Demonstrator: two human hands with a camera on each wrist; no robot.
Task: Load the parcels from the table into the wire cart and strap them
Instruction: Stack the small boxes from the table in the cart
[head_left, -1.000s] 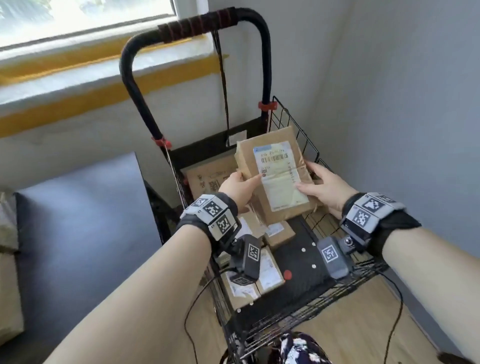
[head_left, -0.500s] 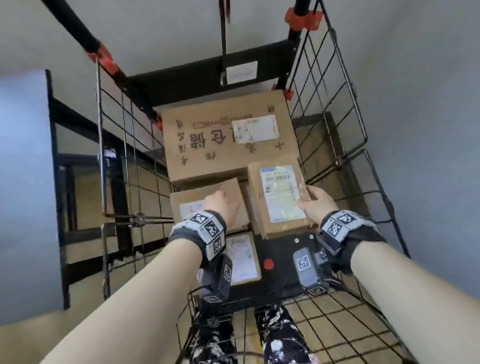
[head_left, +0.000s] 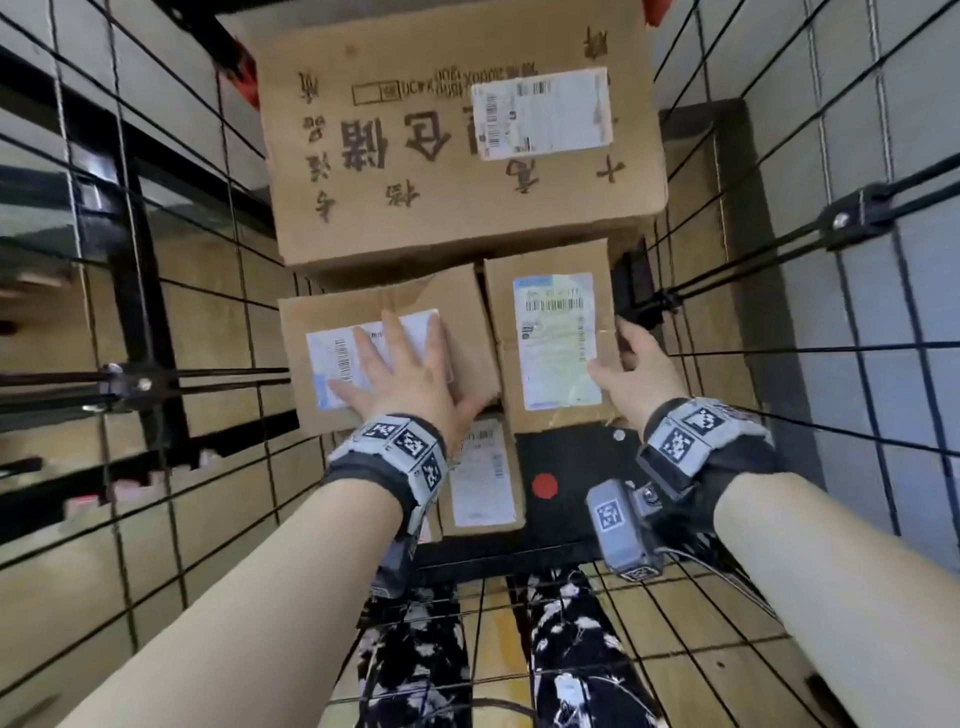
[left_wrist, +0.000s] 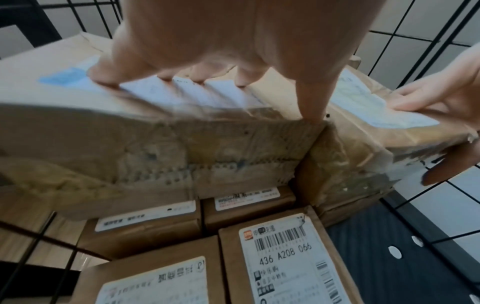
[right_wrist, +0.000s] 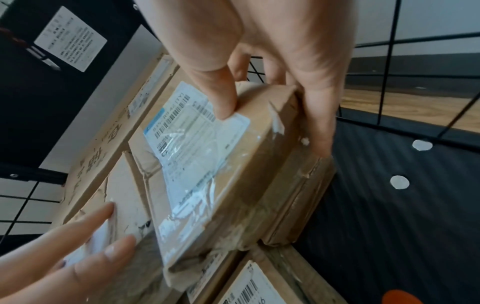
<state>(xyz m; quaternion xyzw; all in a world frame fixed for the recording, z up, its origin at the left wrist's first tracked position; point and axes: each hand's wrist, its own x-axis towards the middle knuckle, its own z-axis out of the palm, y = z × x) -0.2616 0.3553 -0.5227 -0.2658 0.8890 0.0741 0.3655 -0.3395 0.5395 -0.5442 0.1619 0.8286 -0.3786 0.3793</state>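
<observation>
Inside the wire cart (head_left: 852, 218), a brown parcel with a white label (head_left: 550, 338) lies to the right of a similar parcel (head_left: 457, 306), both in front of a large printed box (head_left: 457, 156). My right hand (head_left: 628, 364) grips the right parcel (right_wrist: 207, 174), thumb on its label, fingers round its right side. My left hand (head_left: 400, 369) lies flat with spread fingers on the left parcel (left_wrist: 155, 144), thumb at the edge between the two. Both rest on smaller labelled parcels (left_wrist: 285, 257) below.
The cart's black floor panel (head_left: 566, 467) with a red dot shows bare at the front right. Wire walls stand close on the left, right and front. A black table frame (head_left: 140, 291) and wooden floor show through the left wall.
The right parcel has come down from above the cart to beside the left parcel. My left hand left it and now presses the left parcel. My head has moved closer to the load.
</observation>
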